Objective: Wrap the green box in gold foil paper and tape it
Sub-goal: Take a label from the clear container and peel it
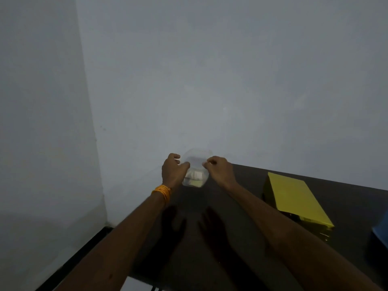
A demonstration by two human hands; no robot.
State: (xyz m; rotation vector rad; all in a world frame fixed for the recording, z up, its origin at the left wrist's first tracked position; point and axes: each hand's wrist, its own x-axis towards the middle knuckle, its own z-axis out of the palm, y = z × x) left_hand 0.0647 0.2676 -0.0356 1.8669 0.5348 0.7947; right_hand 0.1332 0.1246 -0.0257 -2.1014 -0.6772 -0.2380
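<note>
**Both hands on a clear pack while the box waits in its foil**

At the far edge of the bench (352, 206), close to the wall (210, 80), the person holds a clear pack (195, 175) between both hands. The left hand (174, 171), an orange bangle (162, 193) on its wrist, curls round the pack's left side. The right hand (219, 168) pinches the upper right edge with bent fingers. The two grips face each other as if to pull apart, so my guess is that the pack is being opened, perhaps for something to tape with. Pale white and yellowish pieces show inside, but they are too blurred to name.

The box (298, 204) lies on the bench well to the right of the hands, and neither hand touches it. It seems to be set aside so that both hands are free. Gold foil (289, 192) covers its top and left side, smooth and flat with crisp edges, and no green shows anywhere. The near end looks less tidy, with a darker, crinkled shine under the top face. I judge that end is only folded or still loose, and I can make out no tape on it. A blue thing (381, 234) pokes in at the right edge.
</note>
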